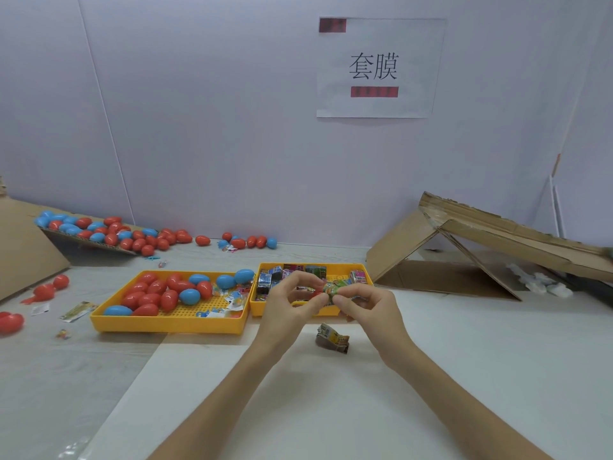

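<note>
My left hand (290, 302) and my right hand (366, 305) meet above the table in front of the right yellow tray (262, 310). Together they pinch a small red egg with a green printed film sleeve (331, 289) around it. The left fingers hold the red end, the right fingers hold the sleeve end. Another crumpled printed sleeve (333, 338) lies on the table just below my hands. The right tray holds several folded printed sleeves (275, 273).
A left yellow tray (166, 322) holds several red and blue plastic eggs (159, 293). More eggs lie on a cardboard ramp (109, 232) at the back left. A tilted cardboard box (464, 247) stands at the right. A paper sign (378, 68) hangs on the wall.
</note>
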`<action>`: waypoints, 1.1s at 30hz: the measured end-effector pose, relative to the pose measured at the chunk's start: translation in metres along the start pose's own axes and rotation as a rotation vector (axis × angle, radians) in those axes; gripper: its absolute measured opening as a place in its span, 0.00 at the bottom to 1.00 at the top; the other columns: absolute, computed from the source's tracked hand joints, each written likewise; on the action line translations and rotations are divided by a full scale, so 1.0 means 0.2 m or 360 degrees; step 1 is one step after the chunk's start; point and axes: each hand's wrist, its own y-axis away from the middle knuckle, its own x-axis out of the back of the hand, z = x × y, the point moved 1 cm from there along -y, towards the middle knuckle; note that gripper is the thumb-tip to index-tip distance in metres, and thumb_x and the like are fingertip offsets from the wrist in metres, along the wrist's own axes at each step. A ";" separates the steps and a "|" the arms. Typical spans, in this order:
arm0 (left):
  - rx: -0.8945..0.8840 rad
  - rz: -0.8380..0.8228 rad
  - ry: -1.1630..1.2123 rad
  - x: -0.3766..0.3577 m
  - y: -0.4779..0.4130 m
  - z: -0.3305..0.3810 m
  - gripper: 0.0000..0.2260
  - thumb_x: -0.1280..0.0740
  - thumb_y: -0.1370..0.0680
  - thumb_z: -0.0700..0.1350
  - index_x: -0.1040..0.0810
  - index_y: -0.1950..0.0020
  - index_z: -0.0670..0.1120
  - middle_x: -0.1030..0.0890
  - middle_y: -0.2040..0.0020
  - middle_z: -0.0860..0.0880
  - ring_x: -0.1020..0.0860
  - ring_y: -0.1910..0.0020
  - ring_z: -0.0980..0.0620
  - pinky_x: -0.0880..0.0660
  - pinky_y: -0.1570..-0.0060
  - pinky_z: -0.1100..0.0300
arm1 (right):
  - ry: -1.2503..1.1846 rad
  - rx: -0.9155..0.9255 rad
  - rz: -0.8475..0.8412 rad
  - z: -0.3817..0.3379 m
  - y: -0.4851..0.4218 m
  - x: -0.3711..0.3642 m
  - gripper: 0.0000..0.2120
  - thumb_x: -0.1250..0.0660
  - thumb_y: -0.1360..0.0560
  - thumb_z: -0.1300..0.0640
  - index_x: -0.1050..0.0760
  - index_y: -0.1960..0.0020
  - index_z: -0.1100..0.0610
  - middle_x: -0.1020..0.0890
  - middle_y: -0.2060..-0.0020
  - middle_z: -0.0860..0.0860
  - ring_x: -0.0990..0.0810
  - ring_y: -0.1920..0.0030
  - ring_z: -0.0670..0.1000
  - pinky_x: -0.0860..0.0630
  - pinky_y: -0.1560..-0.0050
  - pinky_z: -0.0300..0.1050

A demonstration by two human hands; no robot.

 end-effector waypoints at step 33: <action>0.0534 -0.0317 0.0912 0.02 0.00 0.04 0.14 0.31 0.22 0.40 0.23 0.39 0.36 0.18 0.40 0.35 0.19 0.40 0.38 0.20 0.41 0.51 | 0.0298 0.0335 -0.0045 0.01 -0.01 0.01 0.12 0.21 0.29 0.58 0.18 0.50 0.45 0.16 0.54 0.44 0.17 0.57 0.48 0.23 0.60 0.38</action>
